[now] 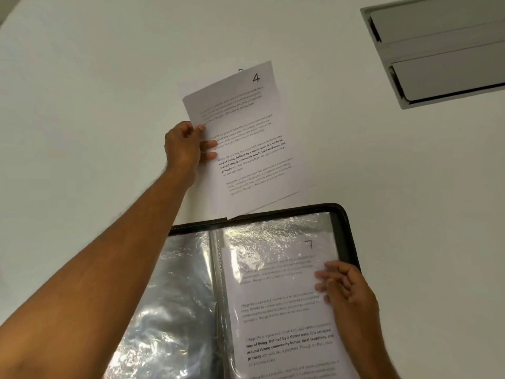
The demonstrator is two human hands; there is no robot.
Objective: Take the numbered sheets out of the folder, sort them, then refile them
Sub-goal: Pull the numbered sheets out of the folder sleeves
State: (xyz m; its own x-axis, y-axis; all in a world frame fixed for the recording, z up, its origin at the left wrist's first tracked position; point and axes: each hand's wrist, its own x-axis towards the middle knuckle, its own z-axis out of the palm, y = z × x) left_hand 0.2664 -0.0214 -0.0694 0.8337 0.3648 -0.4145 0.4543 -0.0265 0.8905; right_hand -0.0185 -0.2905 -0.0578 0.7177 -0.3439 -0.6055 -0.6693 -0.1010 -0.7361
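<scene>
Handling: holding sheet 4 (246, 138), I judge it light and floppy, best pinched at a side edge.
Sheet 4: lifted at its left edge over another sheet on the white desk (82, 105), just beyond the folder's far edge.
Left hand (185, 144): arm stretched forward, thumb on top, fingers under, pinching the sheet.
Right hand (347, 294): fingers nearly straight, resting on the sleeve over sheet 7 (284, 302).
Folder (344, 228): open at the desk's near edge; glossy sleeves likely slippery.

A plain white surface (95, 91) fills the view under even light; a grey recessed hatch (437, 50) sits at its far right corner
</scene>
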